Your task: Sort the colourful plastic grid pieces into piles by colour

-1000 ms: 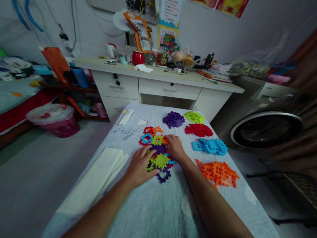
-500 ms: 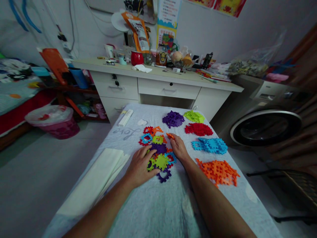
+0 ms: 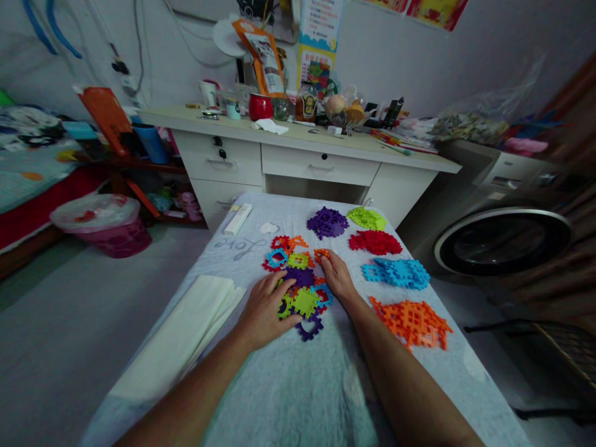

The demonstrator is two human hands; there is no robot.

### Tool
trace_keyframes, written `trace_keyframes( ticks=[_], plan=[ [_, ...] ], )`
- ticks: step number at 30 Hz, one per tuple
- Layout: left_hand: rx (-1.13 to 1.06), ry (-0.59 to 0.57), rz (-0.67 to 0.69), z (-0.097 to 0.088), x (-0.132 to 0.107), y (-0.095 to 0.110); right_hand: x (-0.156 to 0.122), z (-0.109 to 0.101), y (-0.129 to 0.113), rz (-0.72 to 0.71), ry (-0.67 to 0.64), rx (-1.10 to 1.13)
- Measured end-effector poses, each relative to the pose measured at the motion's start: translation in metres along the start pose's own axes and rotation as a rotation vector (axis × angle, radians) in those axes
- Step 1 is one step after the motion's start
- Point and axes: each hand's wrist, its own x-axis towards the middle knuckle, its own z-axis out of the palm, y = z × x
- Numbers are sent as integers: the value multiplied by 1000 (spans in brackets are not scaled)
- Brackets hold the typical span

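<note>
A mixed pile of notched plastic building tiles [image 3: 306, 302] lies mid-table, in purple, lime, blue, red and orange. My left hand [image 3: 266, 308] rests against its left side with the fingers spread, holding nothing that I can see. On the pile's right side, my right hand [image 3: 336, 273] pinches an orange building tile [image 3: 321, 252] between thumb and fingers. Sorted tiles lie further right: a purple heap [image 3: 327, 222], a lime heap [image 3: 367, 218], a red heap [image 3: 375, 243], a blue heap [image 3: 401, 273] and an orange heap [image 3: 413, 323].
A cloth covers the table [image 3: 298, 385]. Folded white fabric [image 3: 181, 335] lies at its left, with a white box [image 3: 238, 219] further back. Behind stands a cluttered desk [image 3: 233, 133]. A washing machine [image 3: 503, 205] is at right, a pink bin [image 3: 109, 230] at left.
The orange tile in my right hand has turned slightly and shows more of its face. My left hand stays on the pile. The whole view has shifted a little.
</note>
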Motion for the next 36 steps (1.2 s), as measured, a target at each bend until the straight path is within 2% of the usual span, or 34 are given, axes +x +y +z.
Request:
trace_keyframes(
  ticks=[25,29,33,36],
  plan=[
    [-6,29,16,3,0,-2,-3,1,1,49,39,217],
    [-1,27,13,2,0,-2,-2,1,2,55,95,313],
    [7,13,9,1,1,-1,2,-2,1,167,166,464],
    [14,12,13,1,1,0,9,-16,-3,311,211,596]
  ],
)
